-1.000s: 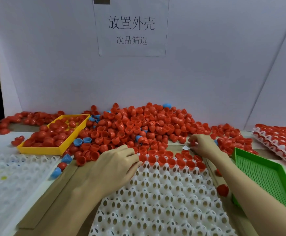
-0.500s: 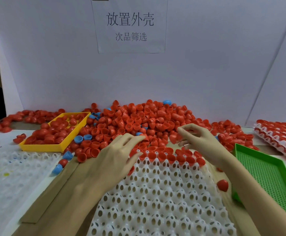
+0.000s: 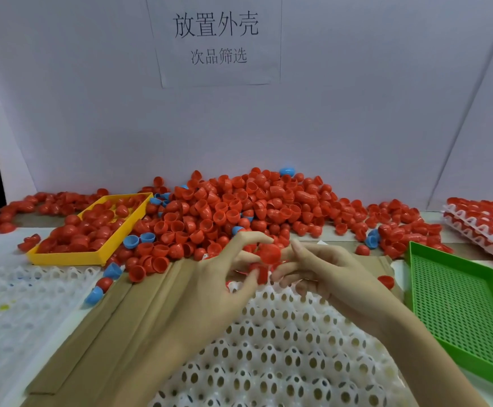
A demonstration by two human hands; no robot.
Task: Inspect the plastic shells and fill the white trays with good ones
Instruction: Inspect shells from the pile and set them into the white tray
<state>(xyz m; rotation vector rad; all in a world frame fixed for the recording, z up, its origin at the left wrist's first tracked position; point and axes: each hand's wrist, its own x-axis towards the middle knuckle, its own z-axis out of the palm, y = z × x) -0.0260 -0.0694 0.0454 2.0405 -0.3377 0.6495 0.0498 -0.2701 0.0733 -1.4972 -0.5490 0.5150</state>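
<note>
A big heap of red plastic shells, with a few blue ones among them, lies at the back of the table. In front of me is a white tray full of holes; its far row is hidden behind my hands. My left hand and my right hand meet above the tray's far edge. Between their fingertips is a red shell: my left index finger curls over it and my right index finger touches its right side. A second red shell sits at my left thumb tip.
A yellow tray holding red shells stands at the left. A green mesh tray is at the right, with stacked filled white trays behind it. Another white tray lies at the far left, with cardboard strips beside it.
My right hand picked a red shell from the heap and brought it left. My left hand lifted off the tray and closed its fingers on the shell.
</note>
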